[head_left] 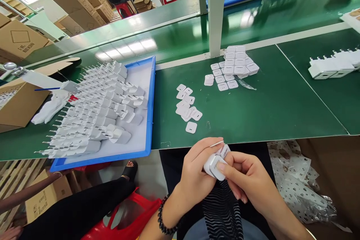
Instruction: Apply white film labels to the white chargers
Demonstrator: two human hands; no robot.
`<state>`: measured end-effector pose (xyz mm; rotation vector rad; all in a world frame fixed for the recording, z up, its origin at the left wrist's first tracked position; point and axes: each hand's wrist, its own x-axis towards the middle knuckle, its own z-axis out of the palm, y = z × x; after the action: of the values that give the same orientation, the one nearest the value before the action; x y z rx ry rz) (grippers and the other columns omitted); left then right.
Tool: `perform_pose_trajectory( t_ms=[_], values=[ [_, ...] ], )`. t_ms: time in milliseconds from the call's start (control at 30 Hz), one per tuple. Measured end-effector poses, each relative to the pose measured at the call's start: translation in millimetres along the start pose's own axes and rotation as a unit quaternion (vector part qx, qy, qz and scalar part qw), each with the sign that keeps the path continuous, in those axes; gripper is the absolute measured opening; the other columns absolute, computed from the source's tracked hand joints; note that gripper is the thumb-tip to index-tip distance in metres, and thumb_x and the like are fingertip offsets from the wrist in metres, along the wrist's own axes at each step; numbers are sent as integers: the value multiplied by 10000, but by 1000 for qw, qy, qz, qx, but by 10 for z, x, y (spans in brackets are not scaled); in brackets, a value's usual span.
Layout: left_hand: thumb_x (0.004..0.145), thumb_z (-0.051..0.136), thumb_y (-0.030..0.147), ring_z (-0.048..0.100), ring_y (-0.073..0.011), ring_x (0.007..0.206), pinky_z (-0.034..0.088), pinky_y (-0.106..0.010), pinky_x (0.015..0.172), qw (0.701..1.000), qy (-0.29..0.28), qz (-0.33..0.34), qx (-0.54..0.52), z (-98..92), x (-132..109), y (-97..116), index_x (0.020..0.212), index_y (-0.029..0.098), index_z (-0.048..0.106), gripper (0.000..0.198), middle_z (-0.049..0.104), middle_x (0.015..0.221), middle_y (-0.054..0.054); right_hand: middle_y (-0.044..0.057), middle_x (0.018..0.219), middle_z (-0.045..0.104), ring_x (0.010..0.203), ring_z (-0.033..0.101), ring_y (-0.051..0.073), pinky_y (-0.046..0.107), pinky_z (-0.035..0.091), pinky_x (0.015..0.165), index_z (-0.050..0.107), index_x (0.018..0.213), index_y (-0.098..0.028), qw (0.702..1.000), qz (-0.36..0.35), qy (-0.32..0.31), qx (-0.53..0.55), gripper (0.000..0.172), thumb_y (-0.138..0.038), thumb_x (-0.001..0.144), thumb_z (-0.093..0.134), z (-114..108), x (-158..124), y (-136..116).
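My left hand (198,168) is closed around a white plug-in charger (210,168), held just off the table's front edge above my lap. My right hand (247,174) pinches the same charger, its thumb pressed on the end face, where some small print shows. Between the hands, behind the charger, sits another white piece (224,151) with print on it. A thin white edge sticks up by my left fingertips. Nearest on the green table are loose rounded-square white cover pieces (191,127), each with a small slot. What lies under my curled fingers is hidden.
A blue-rimmed tray (152,108) at left carries rows of white chargers, pins outward. Printed squares (239,62) are stacked behind the loose covers. More chargers (332,66) stand at right. A white post (216,15) rises mid-table. Another person's leg (84,202) and red stool (123,213) are at lower left.
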<state>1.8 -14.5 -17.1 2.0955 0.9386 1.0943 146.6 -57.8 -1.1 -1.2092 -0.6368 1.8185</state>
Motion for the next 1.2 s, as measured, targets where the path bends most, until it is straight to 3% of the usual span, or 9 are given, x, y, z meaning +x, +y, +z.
perform_pose_trajectory(
  t_ms=[500,700,800,867,900,967,1033,1100,1200],
  values=[
    [858,630,69,709,-206,1044,628,-348,883,999,3,-25,-23,11,25,-8,1163,188,681,332,715,1192,-108,-56,386,474,322,321,55,199,204,358,479,587,-206,996,-22,42,-72,460,-541,795,716,22,-1,-21],
    [825,704,101,707,-198,1051,614,-324,904,995,36,-58,-69,41,45,-17,1137,198,707,327,723,1184,-94,-74,457,302,453,253,75,246,209,440,376,490,-211,967,-166,135,-141,499,-359,786,749,75,-1,53],
    [776,809,222,719,-224,1029,619,-352,891,988,34,-92,-121,19,94,10,1097,207,726,332,740,1153,-98,-53,543,404,501,344,102,244,298,471,535,604,-209,942,-262,177,-114,311,-276,848,716,80,-23,125],
    [746,844,277,724,-238,1015,621,-374,886,983,28,-105,-146,-4,130,37,1080,213,735,357,749,1133,-101,-7,739,562,680,524,147,255,446,628,637,804,-234,920,-323,206,-83,97,-255,870,705,79,-17,148],
    [741,849,282,723,-239,1017,619,-377,889,982,25,-105,-157,-13,144,49,1081,218,738,364,751,1129,-98,27,918,618,853,587,182,284,489,765,655,935,-252,916,-337,207,-68,92,-261,866,714,81,-7,148],
    [729,858,264,717,-235,1030,617,-372,897,979,27,-104,-175,-22,161,68,1087,234,742,377,752,1126,-85,74,1302,563,1195,545,253,357,481,967,598,1203,-292,935,-313,163,-39,392,-308,840,748,101,22,130],
    [721,863,248,717,-241,1031,620,-381,899,974,33,-111,-194,-18,160,82,1083,240,748,380,754,1114,-78,71,1489,450,1321,483,288,376,509,974,484,1368,-335,964,-248,93,-11,641,-346,803,788,139,48,108],
    [727,858,265,723,-256,1008,630,-411,885,968,42,-133,-208,-7,145,92,1066,233,756,356,753,1104,-85,56,1496,465,1293,523,290,357,556,900,444,1398,-360,977,-204,53,11,754,-334,755,836,186,64,101],
    [765,823,293,729,-267,976,647,-431,839,960,58,-169,-218,12,118,104,1036,217,765,287,737,1123,-104,50,1452,522,1199,599,277,337,584,825,479,1360,-357,979,-195,51,40,719,-295,746,848,246,66,121]
  ],
)
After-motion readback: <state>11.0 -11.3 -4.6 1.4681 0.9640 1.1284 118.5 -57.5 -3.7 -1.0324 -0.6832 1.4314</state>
